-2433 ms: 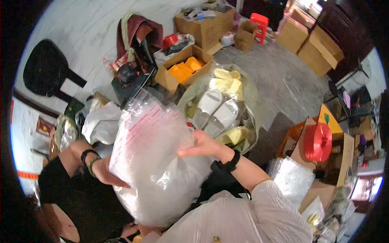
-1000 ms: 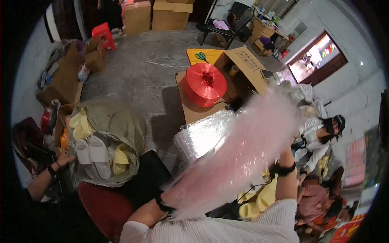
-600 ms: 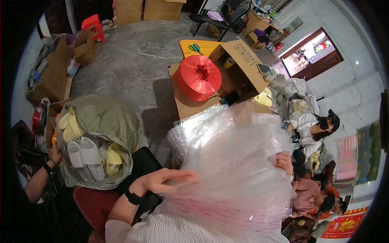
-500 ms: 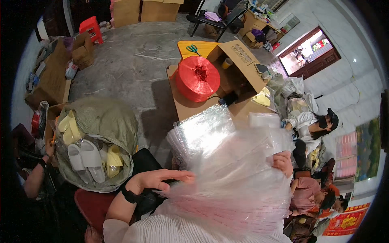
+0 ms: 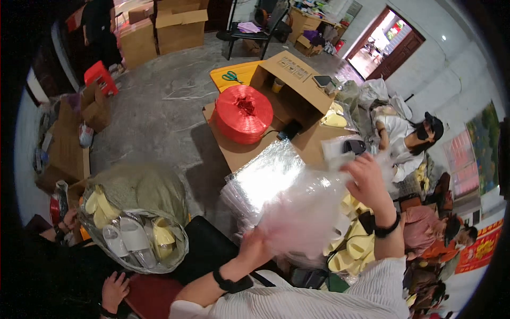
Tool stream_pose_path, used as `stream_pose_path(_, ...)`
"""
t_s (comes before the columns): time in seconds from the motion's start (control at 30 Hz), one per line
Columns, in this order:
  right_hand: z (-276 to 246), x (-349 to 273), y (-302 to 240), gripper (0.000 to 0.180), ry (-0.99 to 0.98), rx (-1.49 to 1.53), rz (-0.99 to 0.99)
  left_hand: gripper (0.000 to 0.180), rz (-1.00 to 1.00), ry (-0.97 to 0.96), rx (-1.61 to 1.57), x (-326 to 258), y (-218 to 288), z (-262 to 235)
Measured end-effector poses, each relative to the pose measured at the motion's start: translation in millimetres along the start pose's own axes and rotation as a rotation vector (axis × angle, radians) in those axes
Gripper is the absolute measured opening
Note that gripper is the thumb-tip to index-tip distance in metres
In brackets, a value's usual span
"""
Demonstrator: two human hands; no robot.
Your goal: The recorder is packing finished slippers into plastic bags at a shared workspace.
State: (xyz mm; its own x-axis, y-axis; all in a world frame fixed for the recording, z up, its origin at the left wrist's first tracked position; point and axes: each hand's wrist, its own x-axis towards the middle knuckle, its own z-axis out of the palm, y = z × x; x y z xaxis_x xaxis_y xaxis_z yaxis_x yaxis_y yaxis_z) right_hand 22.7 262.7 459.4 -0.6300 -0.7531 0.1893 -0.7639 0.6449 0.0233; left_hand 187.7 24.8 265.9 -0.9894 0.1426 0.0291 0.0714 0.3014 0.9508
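Two hands | left hand [image 5: 256,250] and right hand [image 5: 365,178] grip clear plastic bag [image 5: 303,212] between them

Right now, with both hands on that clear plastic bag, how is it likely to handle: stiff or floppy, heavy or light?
Probably floppy: the clear plastic bag sags and crumples between the left hand and the right hand. Likely light, since it is held up by its edges with loose fingers. Its glossy film, like the stack of bags beside it, may be slippery.
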Motion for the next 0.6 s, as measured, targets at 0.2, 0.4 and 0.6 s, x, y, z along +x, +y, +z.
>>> stream_pose_path(0.2,100.1,99.5,56.8,0.053,0.110,-0.033,-0.101,0.020,-0.486,0.424,-0.813,81.6,-61.5,70.1)
stream_pose_path(0.4,253.7,17.1,-10.4,0.040,0.423,0.590,0.593,0.028,-0.627,0.478,-0.735,84.6,-203.7,82.0)
stream_pose_path(0.6,349.7,-116.9,-75.2,0.049,0.194,0.597,1.100,0.035,-0.774,0.449,-0.621,59.2,-253.2,85.9)
